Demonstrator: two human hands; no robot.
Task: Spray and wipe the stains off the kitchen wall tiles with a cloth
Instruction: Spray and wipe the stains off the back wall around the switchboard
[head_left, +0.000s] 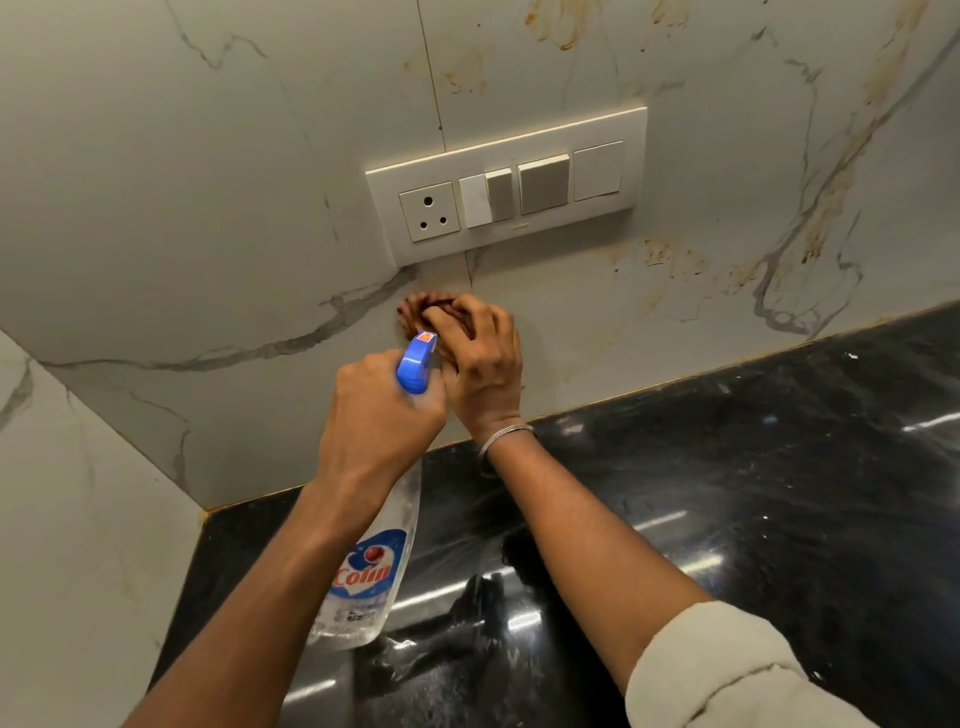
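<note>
Left hand (379, 415) curled tight round the neck of the Colin spray bottle (371, 577), blue nozzle aimed at the wall. Fingers hidden behind the hand, can't tell if one is on the trigger. Right hand (485, 364) bunches a reddish-brown cloth (423, 306) against the wall tiles (208, 208), just below the switch plate (509, 187). Cloth mostly covered and blurred. Brown stains (670, 257) to the right.

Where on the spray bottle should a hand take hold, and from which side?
Grip the spray bottle at its narrow neck, just under the blue trigger head, from the rear, opposite the nozzle, as the left hand holds it. The neck is slim enough to wrap, and the nozzle faces the wall tiles.
</note>
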